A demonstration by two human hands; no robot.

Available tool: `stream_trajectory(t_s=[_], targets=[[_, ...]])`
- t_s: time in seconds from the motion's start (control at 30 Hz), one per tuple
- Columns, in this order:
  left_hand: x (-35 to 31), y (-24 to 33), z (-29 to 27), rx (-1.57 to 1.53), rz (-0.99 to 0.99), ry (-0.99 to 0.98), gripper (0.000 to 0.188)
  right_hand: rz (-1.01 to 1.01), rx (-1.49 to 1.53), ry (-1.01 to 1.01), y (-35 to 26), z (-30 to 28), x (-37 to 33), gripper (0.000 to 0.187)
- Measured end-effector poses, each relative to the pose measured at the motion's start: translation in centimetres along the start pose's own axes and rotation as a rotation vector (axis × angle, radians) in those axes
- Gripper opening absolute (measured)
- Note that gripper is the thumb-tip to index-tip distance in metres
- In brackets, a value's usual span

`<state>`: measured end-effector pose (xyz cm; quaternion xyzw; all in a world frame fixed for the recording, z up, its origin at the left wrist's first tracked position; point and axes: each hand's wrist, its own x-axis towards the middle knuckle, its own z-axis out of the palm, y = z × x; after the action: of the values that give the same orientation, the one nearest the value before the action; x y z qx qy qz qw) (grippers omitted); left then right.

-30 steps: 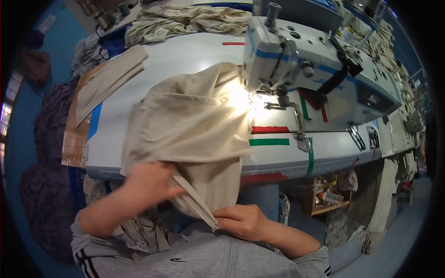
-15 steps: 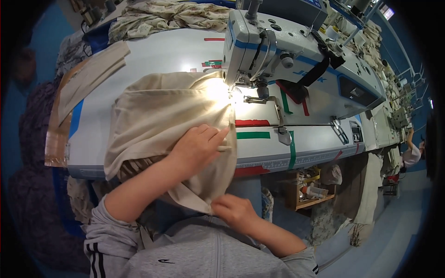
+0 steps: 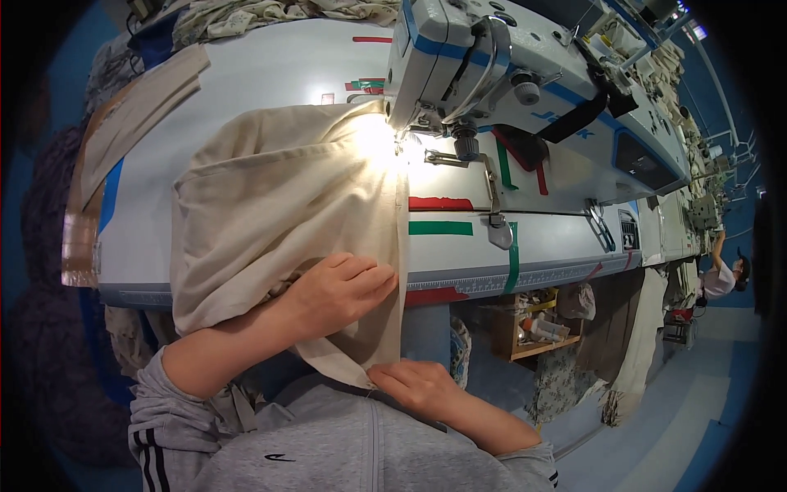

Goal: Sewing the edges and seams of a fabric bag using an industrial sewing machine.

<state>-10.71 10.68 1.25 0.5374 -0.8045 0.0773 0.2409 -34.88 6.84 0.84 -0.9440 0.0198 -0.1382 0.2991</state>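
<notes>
A beige cloth piece with a seam across it lies over the sewing machine's table and hangs over the front edge. Its far right corner reaches under the lit needle area of the white sewing machine. My left hand rests on the cloth near its right edge, fingers curled and closed on the fabric. Lower down, my right hand pinches the hanging corner of the same cloth, close to my body. Between both hands the right edge runs nearly straight. My left fingertips are partly hidden.
Folded beige strips lie at the table's left. A metal guide and green tape sit right of the cloth. Below the table hangs a wooden drawer with small items. Another person works at the far right.
My left hand has moved nearer to me, and its stretched fingers have curled in on the cloth. The right edge looks straighter. My right hand still pinches the corner; the view has shifted slightly.
</notes>
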Motion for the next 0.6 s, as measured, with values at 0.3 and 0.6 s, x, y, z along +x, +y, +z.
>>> stream_trajectory(t_s=[0.3,0.6], targets=[[1.6,0.1,-0.8,-0.38,-0.453,-0.199,0.027,0.012,0.085,0.108,0.1,0.6,-0.3,0.02],[0.0,0.4,0.6,-0.095,-0.063,0.028,0.031,0.76,0.44,0.221,3.7,-0.9,2.1,0.026]])
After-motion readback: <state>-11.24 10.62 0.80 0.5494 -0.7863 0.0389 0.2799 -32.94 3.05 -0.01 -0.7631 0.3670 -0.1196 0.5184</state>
